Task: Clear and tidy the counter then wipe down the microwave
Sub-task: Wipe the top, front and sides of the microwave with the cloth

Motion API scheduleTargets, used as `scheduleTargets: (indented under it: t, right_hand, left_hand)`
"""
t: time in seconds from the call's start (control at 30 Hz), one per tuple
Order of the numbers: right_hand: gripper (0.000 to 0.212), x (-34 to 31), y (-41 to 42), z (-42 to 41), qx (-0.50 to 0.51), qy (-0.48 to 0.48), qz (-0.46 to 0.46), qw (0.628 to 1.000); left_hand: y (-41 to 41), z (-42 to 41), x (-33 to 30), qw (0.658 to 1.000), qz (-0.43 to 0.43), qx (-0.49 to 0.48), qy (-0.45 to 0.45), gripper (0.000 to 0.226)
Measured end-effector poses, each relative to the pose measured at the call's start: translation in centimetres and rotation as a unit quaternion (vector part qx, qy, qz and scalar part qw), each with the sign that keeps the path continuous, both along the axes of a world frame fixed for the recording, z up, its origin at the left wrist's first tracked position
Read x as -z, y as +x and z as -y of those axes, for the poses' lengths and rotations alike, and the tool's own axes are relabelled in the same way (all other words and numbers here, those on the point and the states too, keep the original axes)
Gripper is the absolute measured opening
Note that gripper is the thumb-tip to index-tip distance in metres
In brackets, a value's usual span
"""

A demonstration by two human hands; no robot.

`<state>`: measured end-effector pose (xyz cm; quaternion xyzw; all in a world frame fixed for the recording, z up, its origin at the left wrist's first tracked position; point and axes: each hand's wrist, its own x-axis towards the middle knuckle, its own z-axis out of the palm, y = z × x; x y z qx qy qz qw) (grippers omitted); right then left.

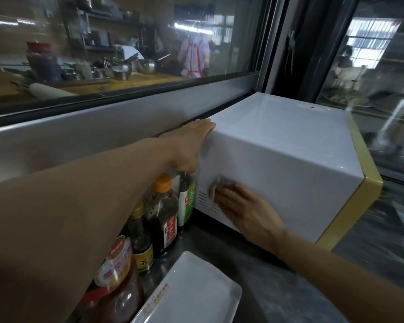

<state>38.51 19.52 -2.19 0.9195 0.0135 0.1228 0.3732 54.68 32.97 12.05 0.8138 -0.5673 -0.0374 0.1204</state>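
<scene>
Both hands on microwave (289, 145), right hand (243, 209) with cloth (213, 188)

Left hand (191, 145) reaches forward, fingers hooked (thumb down); right hand (240, 206) lies flat, fingers extended.

Window (126, 43) reflects a kitchen behind the counter.
</scene>
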Motion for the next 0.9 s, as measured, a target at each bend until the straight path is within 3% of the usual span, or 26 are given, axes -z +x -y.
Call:
scheduleTargets:
  t: [0.1, 0.2, 0.4, 0.47, 0.6, 0.7, 0.77, 0.83, 0.9]
  right_hand:
    - [0.054, -4.0, 1.4, -0.2, 0.021, 0.007, 0.086, 0.996]
    - [0.059, -3.3, 2.4, -0.5, 0.04, 0.009, 0.112, 0.993]
    - [0.052, 4.2, 1.0, -0.8, 0.067, -0.038, -0.086, 0.993]
    - [0.05, 4.4, -1.2, -0.6, 0.056, -0.023, -0.11, 0.992]
    - [0.049, 0.3, -4.1, 0.5, 0.012, 0.023, 0.04, 0.999]
    - [0.053, -3.1, -4.5, 0.7, 0.025, 0.038, 0.146, 0.988]
    - [0.055, -2.4, -4.5, 0.9, 0.037, 0.042, 0.17, 0.984]
    - [0.055, 0.7, -4.8, 1.0, 0.038, 0.031, 0.12, 0.992]
    - [0.052, 4.5, -5.7, 1.1, 0.045, -0.004, 0.009, 0.999]
  left_hand:
    - [-0.3, 0.0, 0.4, 1.0, 0.015, -0.004, 0.002, 0.114]
    - [-0.6, 0.1, 0.9, 1.0, 0.023, -0.009, -0.015, 0.111]
    - [-0.9, 0.7, 1.9, 0.997, 0.064, -0.023, -0.048, 0.104]
    - [-1.0, 0.6, 2.0, 0.996, 0.076, -0.035, -0.027, 0.11]
    - [-2.8, 1.0, 1.8, 0.994, 0.095, -0.043, 0.016, 0.118]
    - [-4.5, 2.0, 2.4, 0.989, 0.144, 0.003, -0.017, 0.118]
    - [-4.9, 2.4, 3.1, 0.989, 0.139, 0.007, -0.042, 0.118]
    - [-4.7, 2.6, 3.6, 0.99, 0.125, 0.0, -0.065, 0.117]
    - [-4.5, 2.7, 3.7, 0.99, 0.121, 0.001, -0.074, 0.118]
